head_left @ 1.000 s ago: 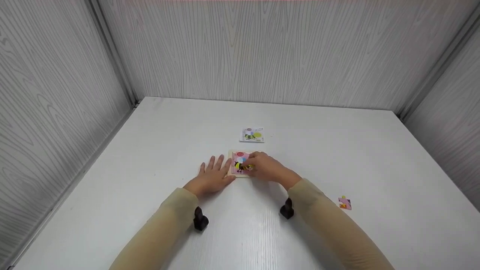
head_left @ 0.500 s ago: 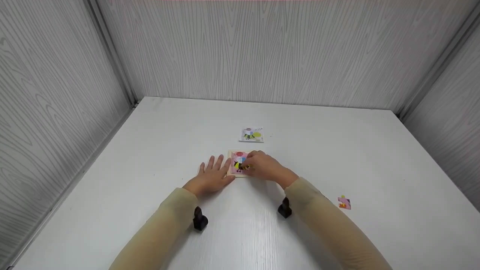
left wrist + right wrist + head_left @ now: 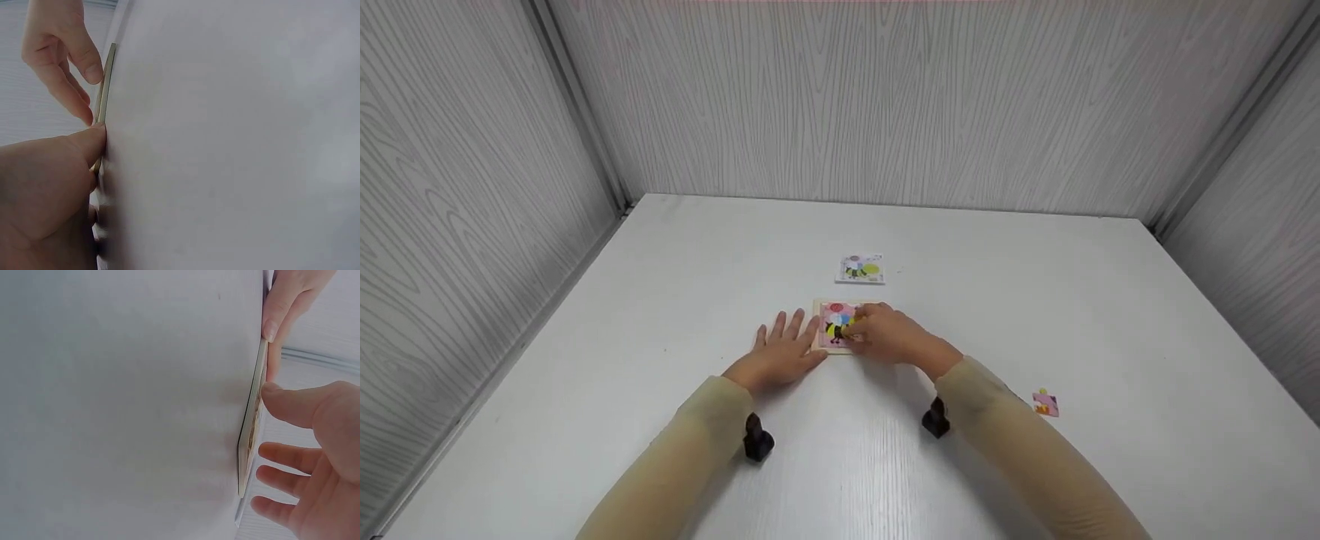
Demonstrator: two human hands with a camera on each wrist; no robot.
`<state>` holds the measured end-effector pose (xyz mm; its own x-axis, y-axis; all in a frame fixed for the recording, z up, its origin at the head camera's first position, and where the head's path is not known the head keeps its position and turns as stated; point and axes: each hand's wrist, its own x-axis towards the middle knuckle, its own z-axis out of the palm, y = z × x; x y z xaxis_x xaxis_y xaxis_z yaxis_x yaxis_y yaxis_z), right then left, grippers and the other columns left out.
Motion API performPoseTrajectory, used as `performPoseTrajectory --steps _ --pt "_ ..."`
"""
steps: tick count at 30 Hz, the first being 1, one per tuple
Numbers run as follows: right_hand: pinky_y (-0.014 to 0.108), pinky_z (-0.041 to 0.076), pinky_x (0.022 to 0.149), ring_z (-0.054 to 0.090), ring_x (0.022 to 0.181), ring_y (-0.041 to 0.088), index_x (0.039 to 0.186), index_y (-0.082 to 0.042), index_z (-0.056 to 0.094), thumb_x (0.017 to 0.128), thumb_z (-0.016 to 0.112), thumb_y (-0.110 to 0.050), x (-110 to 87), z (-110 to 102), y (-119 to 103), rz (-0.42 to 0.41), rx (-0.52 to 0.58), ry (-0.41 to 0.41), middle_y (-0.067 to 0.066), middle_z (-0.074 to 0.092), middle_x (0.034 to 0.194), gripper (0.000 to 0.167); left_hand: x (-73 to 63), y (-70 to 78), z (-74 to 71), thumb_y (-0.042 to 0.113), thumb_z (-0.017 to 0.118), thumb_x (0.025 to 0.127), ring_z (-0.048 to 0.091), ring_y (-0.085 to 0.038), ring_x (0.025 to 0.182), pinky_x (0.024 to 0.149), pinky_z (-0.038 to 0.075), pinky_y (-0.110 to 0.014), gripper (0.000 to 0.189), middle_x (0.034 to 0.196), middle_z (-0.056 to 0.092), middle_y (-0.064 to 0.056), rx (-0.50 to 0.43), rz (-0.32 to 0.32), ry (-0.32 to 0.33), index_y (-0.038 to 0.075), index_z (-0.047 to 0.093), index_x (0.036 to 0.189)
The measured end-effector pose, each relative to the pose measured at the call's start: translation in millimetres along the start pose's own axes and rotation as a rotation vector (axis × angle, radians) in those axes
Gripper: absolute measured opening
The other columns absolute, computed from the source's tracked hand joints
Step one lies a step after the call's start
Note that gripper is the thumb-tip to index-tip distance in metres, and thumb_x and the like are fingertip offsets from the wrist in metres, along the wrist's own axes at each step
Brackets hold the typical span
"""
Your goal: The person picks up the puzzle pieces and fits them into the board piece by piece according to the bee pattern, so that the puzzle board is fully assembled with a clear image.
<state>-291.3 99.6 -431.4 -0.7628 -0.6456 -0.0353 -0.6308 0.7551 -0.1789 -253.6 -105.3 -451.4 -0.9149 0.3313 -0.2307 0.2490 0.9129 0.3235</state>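
Note:
A small wooden jigsaw puzzle (image 3: pixel 832 324) with a bee on pink lies flat at mid-table. My left hand (image 3: pixel 782 354) rests palm down with spread fingers, its thumb and forefinger against the frame's left side. Over the puzzle's right part, my right hand (image 3: pixel 896 335) bends down and hides what lies beneath. In the right wrist view, the thumb (image 3: pixel 287 403) touches the puzzle's surface, and the other fingers (image 3: pixel 287 458) stay apart from it. No piece shows between them. A loose pink jigsaw piece (image 3: pixel 1045 403) lies to the right, beyond the right forearm.
Behind the puzzle lies a flat square card (image 3: pixel 860 268) with a matching bee picture. The white table (image 3: pixel 735 255) meets pale wood-grain panels (image 3: pixel 840 105) at the back and sides. Black wrist mounts (image 3: pixel 758 442) hang beneath both sleeves.
My right hand's fingers shift slightly over the puzzle's right part, and more of the bee's yellow body shows. The left hand stays in place against the frame.

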Motion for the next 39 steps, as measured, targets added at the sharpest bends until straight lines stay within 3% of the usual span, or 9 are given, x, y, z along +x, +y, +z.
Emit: performPoseTrajectory --steps 9,21,32,39 --pt "0.043 0.035 0.101 0.042 0.121 0.027 0.116 -0.024 0.068 0.088 0.064 -0.034 -7.7 -3 -2 0.021 0.029 -0.054 0.007 0.050 0.133 0.030 -0.5 2.2 -0.3 0.053 0.030 0.097 -0.013 -0.035 0.138 0.106 -0.005 -0.057 0.069 0.155 -0.008 -0.010 0.012 -0.009 -0.003 0.018 0.003 0.151" --pt "0.053 0.030 0.101 0.035 0.127 0.030 0.130 -0.027 0.057 0.085 0.063 -0.046 -11.7 -1 -5 0.042 -0.069 -0.132 0.008 0.043 0.139 0.049 -1.4 2.8 0.5 0.052 0.030 0.098 -0.012 -0.036 0.138 0.106 -0.005 -0.058 0.069 0.155 -0.007 -0.011 0.007 0.000 0.012 0.016 0.005 0.151" --pt "0.042 0.033 0.103 0.039 0.128 0.026 0.130 -0.016 0.058 0.089 0.063 -0.032 -20.5 -11 12 0.071 0.137 -0.035 0.008 0.046 0.138 0.044 0.4 0.7 0.8 0.053 0.030 0.097 -0.015 -0.034 0.138 0.106 -0.007 -0.056 0.071 0.155 -0.010 -0.010 -0.001 -0.009 -0.010 0.018 0.002 0.151" --pt "0.039 0.035 0.101 0.045 0.121 0.023 0.126 -0.013 0.060 0.090 0.063 -0.029 -34.9 -11 21 0.079 0.155 -0.026 0.007 0.053 0.129 0.040 -0.5 1.8 -0.1 0.053 0.031 0.097 -0.015 -0.033 0.138 0.106 -0.007 -0.057 0.070 0.155 -0.010 -0.009 -0.005 -0.009 -0.016 0.019 0.001 0.151"
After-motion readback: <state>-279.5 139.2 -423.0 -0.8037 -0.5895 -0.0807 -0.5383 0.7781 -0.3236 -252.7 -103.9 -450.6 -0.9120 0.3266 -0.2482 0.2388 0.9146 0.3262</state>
